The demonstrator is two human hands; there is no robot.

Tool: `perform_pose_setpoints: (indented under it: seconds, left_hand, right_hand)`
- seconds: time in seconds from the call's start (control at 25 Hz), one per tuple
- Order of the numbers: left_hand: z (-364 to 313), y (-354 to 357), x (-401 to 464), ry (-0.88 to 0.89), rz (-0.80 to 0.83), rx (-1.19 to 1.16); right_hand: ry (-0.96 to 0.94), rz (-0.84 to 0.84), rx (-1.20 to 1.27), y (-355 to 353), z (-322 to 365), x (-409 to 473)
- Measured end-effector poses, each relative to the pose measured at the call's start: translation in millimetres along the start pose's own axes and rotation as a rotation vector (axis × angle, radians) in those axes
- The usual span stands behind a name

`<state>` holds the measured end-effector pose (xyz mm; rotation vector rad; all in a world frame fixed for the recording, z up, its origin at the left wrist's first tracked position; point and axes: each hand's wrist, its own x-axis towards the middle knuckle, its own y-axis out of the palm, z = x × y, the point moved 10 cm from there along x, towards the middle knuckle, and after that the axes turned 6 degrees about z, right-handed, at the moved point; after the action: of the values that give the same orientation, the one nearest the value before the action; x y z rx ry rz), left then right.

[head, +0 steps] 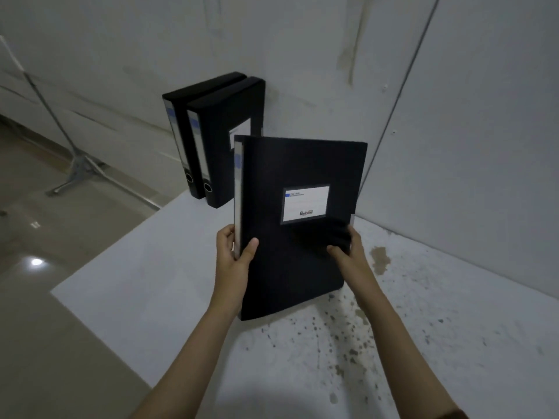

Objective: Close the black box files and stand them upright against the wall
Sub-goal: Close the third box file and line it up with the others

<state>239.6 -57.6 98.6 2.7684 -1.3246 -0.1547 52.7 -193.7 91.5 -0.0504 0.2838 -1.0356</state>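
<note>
Left grip (234,246) and right grip (348,246) clasp the closed box file (299,225) by its side edges, keeping it upright to join the two files (217,137) at the table's (151,267) far wall edge.

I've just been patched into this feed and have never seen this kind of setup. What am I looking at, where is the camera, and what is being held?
There is no machine here: you see a person's two bare arms. The single picture comes from a wide-angle camera worn on their head, looking forward and down. The left hand grips the spine edge and the right hand the opposite edge of a closed black box file, held upright over a white table that is speckled with dark stains on the right. Two more black box files already stand upright side by side at the table's far end, against the wall. A metal stand is on the floor to the left.
</note>
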Motion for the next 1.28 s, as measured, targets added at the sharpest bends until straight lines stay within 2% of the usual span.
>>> perform_pose_setpoints:
  seconds: [0.12,0.2,0.36,0.48,0.6,0.68,0.8,0.88,0.96,1.0,1.08,1.12,1.16,1.28]
  left_hand:
    - [-1,-14,31,0.039,-0.011,0.042]
    - [-5,-28,49,0.072,-0.023,0.07]
    - [-15,-52,86,0.15,-0.02,0.097]
    - [-17,-66,112,0.17,-0.025,0.116]
    - [-15,-75,132,0.153,-0.008,0.105]
    - [-6,-79,148,0.103,-0.001,0.12]
    - [8,-87,177,-0.027,0.004,0.251]
    - [-5,-96,190,0.005,-0.005,0.355]
    - [-48,-111,195,0.213,-0.083,0.319]
    - [-69,-126,200,0.301,-0.182,0.269]
    - [-91,-158,226,0.31,-0.365,0.168]
    - [-94,-167,244,0.256,-0.377,0.143]
    - [-94,-169,262,0.204,-0.332,0.139]
    - [-82,-153,301,0.112,-0.057,0.127]
  right_hand:
    - [0.0,0.105,-0.023,51,19,16]
    - [-0.064,0.149,0.004,88,46,27]
    - [-0.35,0.051,-0.115,133,133,54]
    - [-0.44,0.013,-0.285,154,174,84]
    - [-0.4,0.083,-0.348,177,185,114]
    - [-0.418,0.073,-0.359,187,190,128]
    - [-0.524,0.045,-0.42,199,191,141]
    - [-0.57,0.04,-0.442,204,183,149]
    - [-0.571,0.028,-0.416,205,175,158]
    - [-0.574,0.021,-0.394,205,175,162]
    - [-0.587,0.011,-0.37,207,177,171]
    - [-0.595,0.009,-0.376,208,178,176]
    - [-0.607,0.009,-0.388,211,179,181]
    - [-0.623,0.022,-0.416,215,182,195]
